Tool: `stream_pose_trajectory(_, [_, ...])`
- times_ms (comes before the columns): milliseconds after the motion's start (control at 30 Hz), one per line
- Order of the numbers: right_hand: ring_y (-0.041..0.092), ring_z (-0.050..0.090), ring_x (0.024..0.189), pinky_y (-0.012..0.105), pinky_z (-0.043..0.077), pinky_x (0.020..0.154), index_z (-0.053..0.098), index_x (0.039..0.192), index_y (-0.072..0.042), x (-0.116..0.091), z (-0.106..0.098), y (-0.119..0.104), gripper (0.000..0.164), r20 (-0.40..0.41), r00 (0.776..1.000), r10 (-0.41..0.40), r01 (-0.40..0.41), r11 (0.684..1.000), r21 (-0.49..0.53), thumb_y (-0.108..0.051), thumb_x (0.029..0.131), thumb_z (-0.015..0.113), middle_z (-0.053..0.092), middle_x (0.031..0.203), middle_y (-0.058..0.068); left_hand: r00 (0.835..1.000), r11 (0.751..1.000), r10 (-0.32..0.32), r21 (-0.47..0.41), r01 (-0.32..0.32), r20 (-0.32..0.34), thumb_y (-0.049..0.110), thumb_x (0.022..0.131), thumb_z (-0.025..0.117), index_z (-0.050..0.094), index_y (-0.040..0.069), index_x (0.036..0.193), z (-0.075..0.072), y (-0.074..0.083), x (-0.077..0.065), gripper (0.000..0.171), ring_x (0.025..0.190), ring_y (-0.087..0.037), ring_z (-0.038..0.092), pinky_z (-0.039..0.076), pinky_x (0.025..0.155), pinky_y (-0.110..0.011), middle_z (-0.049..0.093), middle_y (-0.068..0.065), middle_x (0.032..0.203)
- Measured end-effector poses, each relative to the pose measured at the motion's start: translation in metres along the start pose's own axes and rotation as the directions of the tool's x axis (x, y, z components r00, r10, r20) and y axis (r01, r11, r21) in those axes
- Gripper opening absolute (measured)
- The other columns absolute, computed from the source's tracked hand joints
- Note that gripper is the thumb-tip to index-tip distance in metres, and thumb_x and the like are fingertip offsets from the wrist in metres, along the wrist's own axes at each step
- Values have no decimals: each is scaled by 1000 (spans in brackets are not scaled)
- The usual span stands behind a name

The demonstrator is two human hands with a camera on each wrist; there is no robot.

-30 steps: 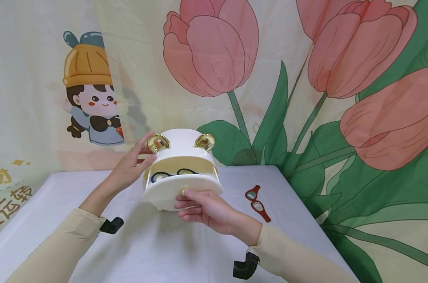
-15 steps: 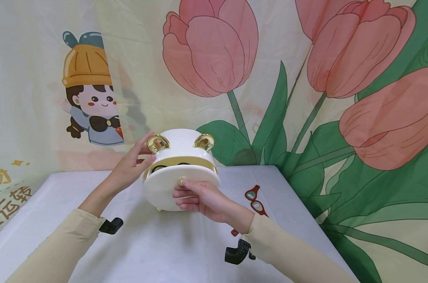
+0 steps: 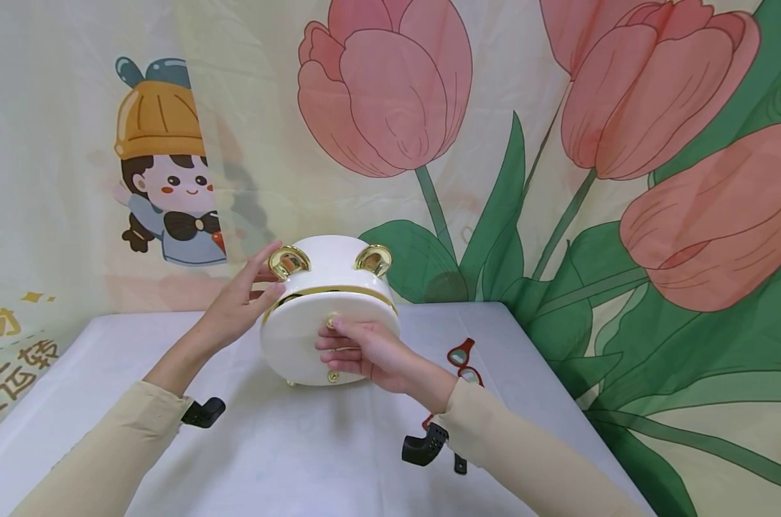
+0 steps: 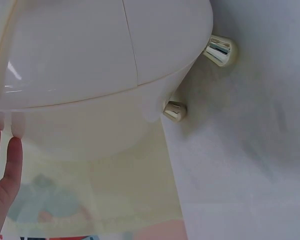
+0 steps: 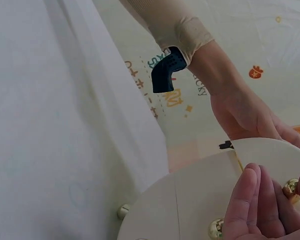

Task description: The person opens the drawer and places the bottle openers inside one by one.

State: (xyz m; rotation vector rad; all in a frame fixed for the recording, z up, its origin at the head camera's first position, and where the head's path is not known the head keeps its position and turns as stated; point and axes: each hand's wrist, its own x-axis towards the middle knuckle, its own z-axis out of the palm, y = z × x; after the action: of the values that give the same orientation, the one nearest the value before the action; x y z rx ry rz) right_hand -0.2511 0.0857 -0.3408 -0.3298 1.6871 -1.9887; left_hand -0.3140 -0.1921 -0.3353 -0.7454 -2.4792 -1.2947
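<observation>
A rounded white storage box [image 3: 339, 262] with two gold ear-like ornaments [image 3: 289, 263] stands on the table. Its white front flap [image 3: 293, 334] is tilted up, a narrow gap left along its top edge. My right hand [image 3: 377, 355] pinches the flap's gold knob [image 5: 291, 187] between thumb and fingers. Below it is a second gold knob [image 3: 333, 376]. My left hand [image 3: 238, 298] rests against the box's left side with its fingers extended; the left wrist view shows fingertips [image 4: 14, 155] at the shell. What lies inside is almost wholly hidden.
Red-framed glasses [image 3: 460, 353] lie on the white-covered table [image 3: 235, 467] right of the box, partly behind my right forearm. A black strap-like piece [image 3: 460, 464] pokes out below that sleeve. A printed tulip backdrop [image 3: 384, 93] hangs behind the table.
My right hand has pushed the flap up and inward by its knob, so the opening narrowed and the dark-blue-rimmed glasses inside went out of sight. The left hand stayed in place.
</observation>
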Motion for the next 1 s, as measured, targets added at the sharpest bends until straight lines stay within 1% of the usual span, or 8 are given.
stream_pose_trajectory(333, [11,77,89,29,62,89,64,137,5,10,-3,1,46,-7,1000,-6,6,1000,16,-33,111,58,79,111,5,1000,1000,-5,1,5,0,31,110,59,14,45,170,0,0,-1,76,140,-44,49,43,110,-71,50,-23,150])
stream_pose_trajectory(733, [14,78,92,30,62,91,66,137,2,14,-8,-3,46,-18,1000,-5,5,1000,4,-35,111,57,78,118,10,1000,1000,4,-13,-4,9,30,110,59,14,44,170,1,0,0,76,140,-45,49,43,110,-72,49,-23,151])
stream_pose_trajectory(933, [14,78,93,31,61,92,65,138,2,15,-10,-4,46,-5,1000,-3,3,1000,-12,-35,112,56,78,117,9,1000,1000,1,-16,-1,8,30,110,59,13,42,170,0,0,0,76,140,-45,49,43,110,-72,49,-23,151])
stream_pose_trajectory(1000, [14,78,93,31,61,92,66,137,1,17,-11,-4,45,-3,1000,-2,2,1000,-10,-35,112,56,78,116,9,1000,1000,-1,-15,1,7,30,110,59,13,43,170,0,0,0,76,140,-45,49,43,110,-72,49,-23,152])
